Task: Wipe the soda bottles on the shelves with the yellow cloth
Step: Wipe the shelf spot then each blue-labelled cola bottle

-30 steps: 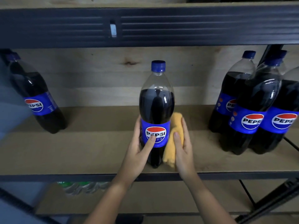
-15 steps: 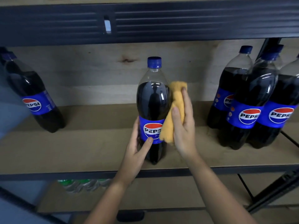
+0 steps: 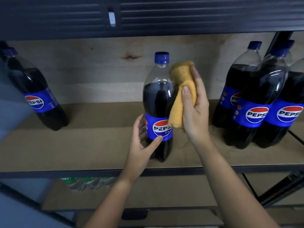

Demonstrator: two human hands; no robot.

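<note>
1. Wooden shelf (image 3: 98,145) with dark metal rails – bears every cola bottle in sight
2. Cluster of bottles (image 3: 256,102) far right, lone bottle (image 3: 35,94) far left, both well apart from the centre
3. Middle soda bottle (image 3: 158,102) upright near the front edge
4. Left hand (image 3: 141,145) curled round its blue label, gripping
5. Right hand (image 3: 195,109) clenched on the yellow cloth (image 3: 181,92) – pressed against the bottle's right shoulder

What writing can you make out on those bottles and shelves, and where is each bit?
"PEPSI": label of the left bottle.
"PEPS", cut off by the yellow cloth: label of the middle bottle.
"PEPS", cut off: two front right bottles.
"PE", partly hidden: back right bottle.
Small label print: too blurred to read.
</note>
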